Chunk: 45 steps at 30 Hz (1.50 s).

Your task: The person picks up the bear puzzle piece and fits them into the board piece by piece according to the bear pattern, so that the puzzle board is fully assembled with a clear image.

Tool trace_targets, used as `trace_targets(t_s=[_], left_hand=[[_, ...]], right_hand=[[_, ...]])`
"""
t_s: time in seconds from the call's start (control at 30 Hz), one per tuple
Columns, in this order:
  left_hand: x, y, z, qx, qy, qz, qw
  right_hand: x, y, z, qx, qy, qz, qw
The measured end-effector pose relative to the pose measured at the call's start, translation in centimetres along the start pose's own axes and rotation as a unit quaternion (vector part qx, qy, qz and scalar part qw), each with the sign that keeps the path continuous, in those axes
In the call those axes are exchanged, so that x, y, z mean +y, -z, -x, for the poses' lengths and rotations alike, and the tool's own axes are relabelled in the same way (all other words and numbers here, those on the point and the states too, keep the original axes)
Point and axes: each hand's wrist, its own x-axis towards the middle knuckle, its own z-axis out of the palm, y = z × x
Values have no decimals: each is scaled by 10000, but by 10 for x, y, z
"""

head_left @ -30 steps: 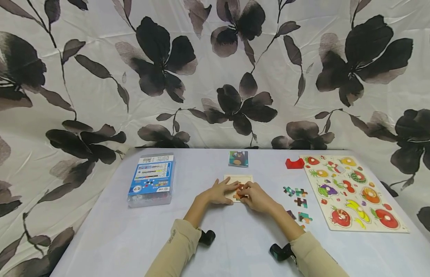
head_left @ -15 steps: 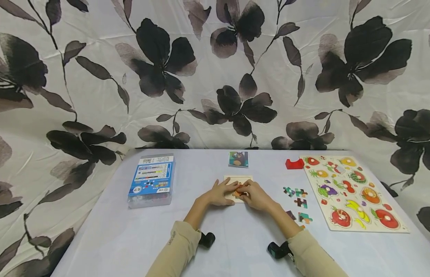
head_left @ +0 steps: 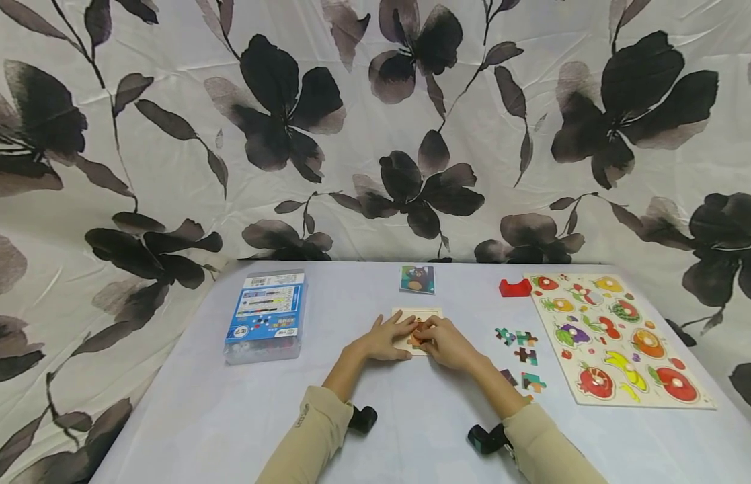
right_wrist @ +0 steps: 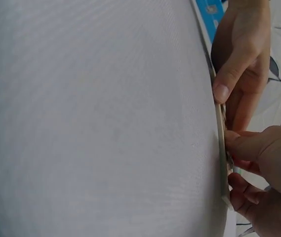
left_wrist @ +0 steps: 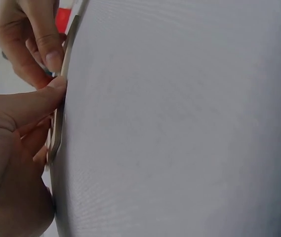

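A small pale wooden puzzle board (head_left: pixel 432 312) with brown and orange pieces on it lies mid-table. My left hand (head_left: pixel 384 338) rests on its left part, fingers spread and fairly straight, the thumb at the near edge. Over the right half, my right hand (head_left: pixel 449 343) has its fingers bent, thumb and index pinching a brown puzzle piece (head_left: pixel 419 327) low on the board. That piece is mostly covered by the fingers. Seen edge-on in the left wrist view, the board (left_wrist: pixel 57 129) has my left thumb on its edge.
Several loose jigsaw pieces (head_left: pixel 526 355) lie right of my right hand. Beyond them is a fruit peg board (head_left: pixel 599 363), with a red block (head_left: pixel 515 288) at its far left corner. A bear picture card (head_left: pixel 417 278) lies behind the puzzle board. A blue-labelled clear case (head_left: pixel 265 316) is at left.
Both hands stay on the board in nearly the same place. Only small shifts of the right fingers and wrist show.
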Motion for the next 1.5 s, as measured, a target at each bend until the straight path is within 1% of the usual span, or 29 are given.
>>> trace_targets(t_s=[0.1, 0.17, 0.33, 0.47, 0.57, 0.67, 0.87, 1.0, 1.2, 1.4, 1.5], left_hand=[[0, 0, 0, -2, 37, 18, 10000], [-1, 0, 1, 11, 3, 43, 10000], [-2, -1, 1, 15, -98, 154, 9998], [-2, -1, 1, 27, -105, 145, 9998], [-2, -1, 0, 44, -118, 111, 9999], [-1, 0, 0, 57, -144, 105, 9998], [0, 1, 2, 68, -122, 116, 9998], [1, 0, 2, 86, -73, 126, 9999], [1, -2, 1, 106, -30, 105, 9999], [0, -2, 0, 109, 15, 131, 9999], [1, -2, 1, 126, 19, 154, 9998]], right_hand=[[0, -1, -3, 111, -56, -80, 9999], [0, 0, -4, 140, -53, -63, 9999], [-2, 0, -3, -43, 104, 185, 9998], [-3, 0, -2, -5, 176, 212, 9996], [-4, 0, -1, 153, 93, 199, 9996], [-6, -1, -1, 217, -30, 238, 9995], [-10, 0, 0, 61, -239, 437, 9987], [-11, -1, 1, 58, -383, 348, 9986], [-13, -1, 2, 225, -537, 299, 9979], [-11, -1, 2, 496, -435, 50, 9978], [-6, -2, 2, 482, -438, -129, 9978]])
